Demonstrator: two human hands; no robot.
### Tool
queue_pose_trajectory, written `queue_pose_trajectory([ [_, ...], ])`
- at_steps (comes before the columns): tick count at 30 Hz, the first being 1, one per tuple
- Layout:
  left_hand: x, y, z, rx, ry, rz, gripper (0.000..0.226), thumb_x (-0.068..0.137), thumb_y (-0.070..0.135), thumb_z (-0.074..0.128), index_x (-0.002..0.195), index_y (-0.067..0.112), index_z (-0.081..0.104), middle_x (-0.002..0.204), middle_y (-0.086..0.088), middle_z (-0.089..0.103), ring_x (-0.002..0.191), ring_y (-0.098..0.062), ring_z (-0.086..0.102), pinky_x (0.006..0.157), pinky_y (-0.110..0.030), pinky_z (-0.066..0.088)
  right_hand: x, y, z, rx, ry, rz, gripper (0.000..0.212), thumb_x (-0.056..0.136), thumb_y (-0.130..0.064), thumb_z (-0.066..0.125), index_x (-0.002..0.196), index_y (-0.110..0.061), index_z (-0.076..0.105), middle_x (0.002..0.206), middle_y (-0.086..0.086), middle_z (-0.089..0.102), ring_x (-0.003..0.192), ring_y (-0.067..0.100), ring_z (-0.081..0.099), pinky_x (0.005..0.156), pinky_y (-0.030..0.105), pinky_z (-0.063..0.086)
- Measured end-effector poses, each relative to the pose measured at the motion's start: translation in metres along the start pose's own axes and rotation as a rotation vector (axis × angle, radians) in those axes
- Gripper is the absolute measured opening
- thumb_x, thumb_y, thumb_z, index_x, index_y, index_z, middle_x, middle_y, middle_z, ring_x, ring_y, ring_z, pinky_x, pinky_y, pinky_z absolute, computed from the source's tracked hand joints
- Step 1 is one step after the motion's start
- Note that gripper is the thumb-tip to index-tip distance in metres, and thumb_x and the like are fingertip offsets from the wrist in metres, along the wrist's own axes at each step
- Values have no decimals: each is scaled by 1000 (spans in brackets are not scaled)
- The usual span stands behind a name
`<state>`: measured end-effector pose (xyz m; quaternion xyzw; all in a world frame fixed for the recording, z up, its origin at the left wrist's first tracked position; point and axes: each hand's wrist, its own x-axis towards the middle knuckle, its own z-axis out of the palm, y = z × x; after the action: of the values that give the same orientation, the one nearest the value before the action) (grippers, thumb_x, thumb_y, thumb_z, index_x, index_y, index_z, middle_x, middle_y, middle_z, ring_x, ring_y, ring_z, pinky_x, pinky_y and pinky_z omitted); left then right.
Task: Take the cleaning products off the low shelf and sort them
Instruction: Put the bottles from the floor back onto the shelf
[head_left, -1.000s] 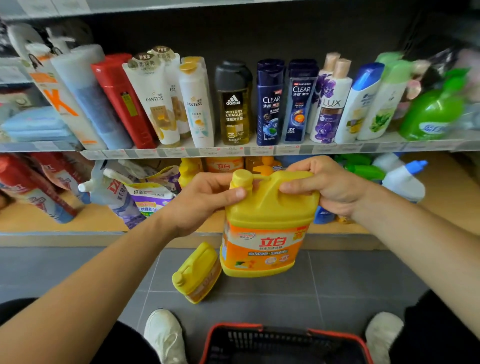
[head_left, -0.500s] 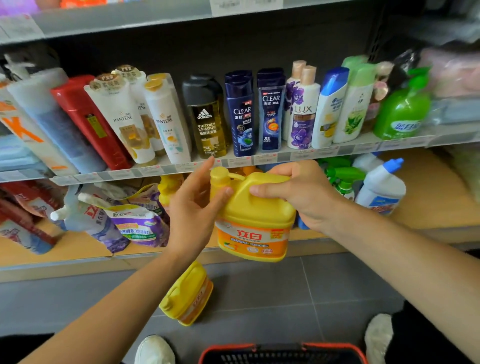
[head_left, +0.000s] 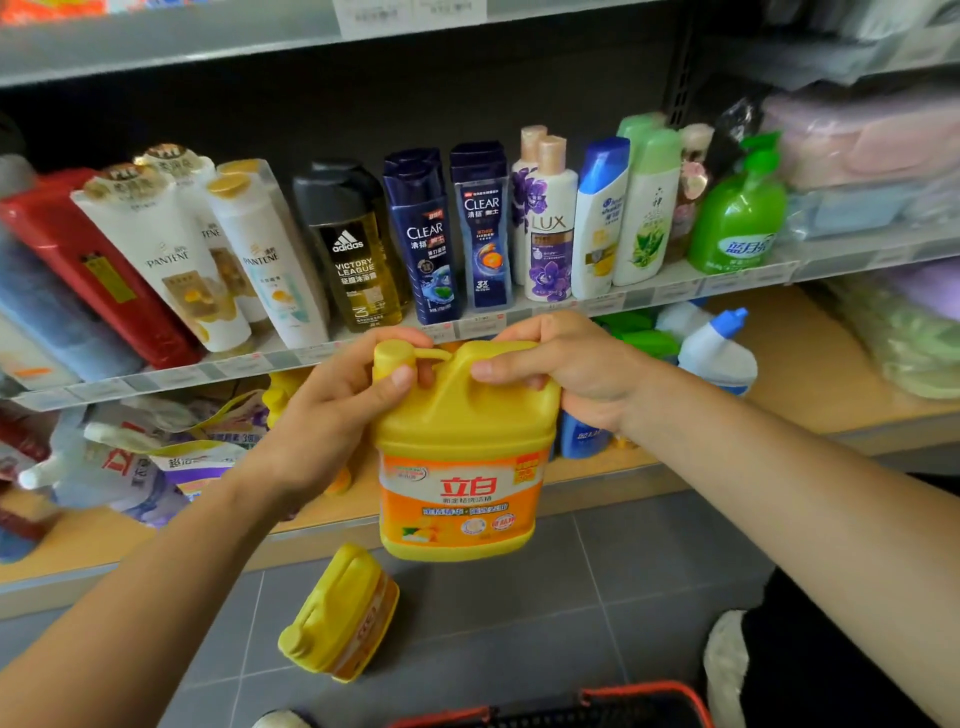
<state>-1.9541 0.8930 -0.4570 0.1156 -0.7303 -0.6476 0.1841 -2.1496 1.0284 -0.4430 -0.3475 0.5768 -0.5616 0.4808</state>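
Yellow detergent jug (head_left: 457, 457) hangs upright, cap up, just out from the front edge of the low shelf (head_left: 810, 364) and clear of its board. The right hand (head_left: 566, 369) is wrapped round the top handle and the left hand (head_left: 332, 415) clasps the cap end, so the body hangs below both grips; the right likely bears the weight.

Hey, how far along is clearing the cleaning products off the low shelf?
Barely started. Done: one yellow jug lies on the floor. In hand: the left hand and right hand grip a second jug, off the shelf. Left: refill pouches, a white bottle and green sprayers sit on the low shelf.
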Motion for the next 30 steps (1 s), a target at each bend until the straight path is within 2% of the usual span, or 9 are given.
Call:
queue_pose_trajectory([
  [3, -3, 6, 0, -179, -91, -21, 39, 91, 42, 66, 123, 19, 62, 102, -2, 62, 97, -15, 63, 77, -25, 55, -2, -2, -2, 12, -49, -4, 52, 60, -16, 83, 104, 6, 66, 94, 20, 57, 93, 30, 48, 83, 42, 36],
  [6, -6, 7, 7, -198, -33, 10, 33, 92, 36, 60, 120, 20, 64, 99, -1, 64, 95, -15, 65, 76, -25, 56, -4, -3, -2, 14, -66, -11, 31, 60, -16, 82, 84, -2, 68, 71, 4, 61, 69, 19, 54, 69, 26, 42],
  [10, -11, 3, 20, 104, 221, 90, 15, 88, 38, 69, 101, 32, 68, 94, 4, 70, 89, -9, 67, 67, -22, 55, -7, 0, 5, -5, -12, -23, 35, 67, -7, 84, 97, 6, 71, 85, 17, 64, 83, 29, 55, 76, 37, 42],
  [13, -13, 3, 17, 303, 316, 128, 9, 84, 41, 78, 89, 39, 70, 90, 8, 72, 84, -4, 67, 64, -18, 53, -9, 3, 9, -38, 8, -26, 26, 75, 0, 82, 98, 5, 72, 82, 12, 71, 78, 22, 67, 72, 29, 52],
  [15, -14, 4, 12, 363, 312, 143, 13, 82, 43, 79, 89, 36, 72, 92, 7, 73, 86, -4, 68, 65, -18, 53, -10, 4, 10, -66, 7, -30, 26, 74, -1, 83, 98, 2, 73, 80, 7, 74, 77, 17, 72, 67, 27, 57],
  [18, -16, 5, 12, 514, 266, 204, 21, 82, 48, 75, 97, 33, 73, 92, 8, 72, 88, -5, 67, 71, -18, 53, -10, 6, 13, -147, 13, -45, 26, 71, -4, 87, 94, -3, 75, 88, 9, 75, 85, 19, 73, 79, 35, 61],
  [23, -17, -2, 21, 639, 221, 323, 8, 95, 41, 62, 95, 34, 65, 95, 16, 68, 89, -6, 64, 68, -16, 49, -12, 10, 16, -169, 60, -26, 37, 67, -5, 90, 101, -2, 74, 102, 17, 74, 101, 29, 72, 93, 47, 59],
  [26, -16, -6, 24, 548, 241, 258, 9, 96, 41, 58, 90, 37, 64, 91, 14, 67, 85, -3, 62, 67, -13, 47, -12, 10, 15, -161, 51, -20, 40, 68, -5, 89, 104, 1, 73, 104, 19, 74, 102, 33, 71, 93, 49, 58],
  [30, -9, -4, 20, 231, 278, 104, 27, 98, 38, 54, 86, 29, 77, 82, 0, 71, 83, -11, 63, 76, -26, 50, -12, 11, 14, -123, 51, -31, 33, 69, -2, 87, 98, 0, 74, 95, 16, 75, 96, 30, 73, 88, 44, 60],
])
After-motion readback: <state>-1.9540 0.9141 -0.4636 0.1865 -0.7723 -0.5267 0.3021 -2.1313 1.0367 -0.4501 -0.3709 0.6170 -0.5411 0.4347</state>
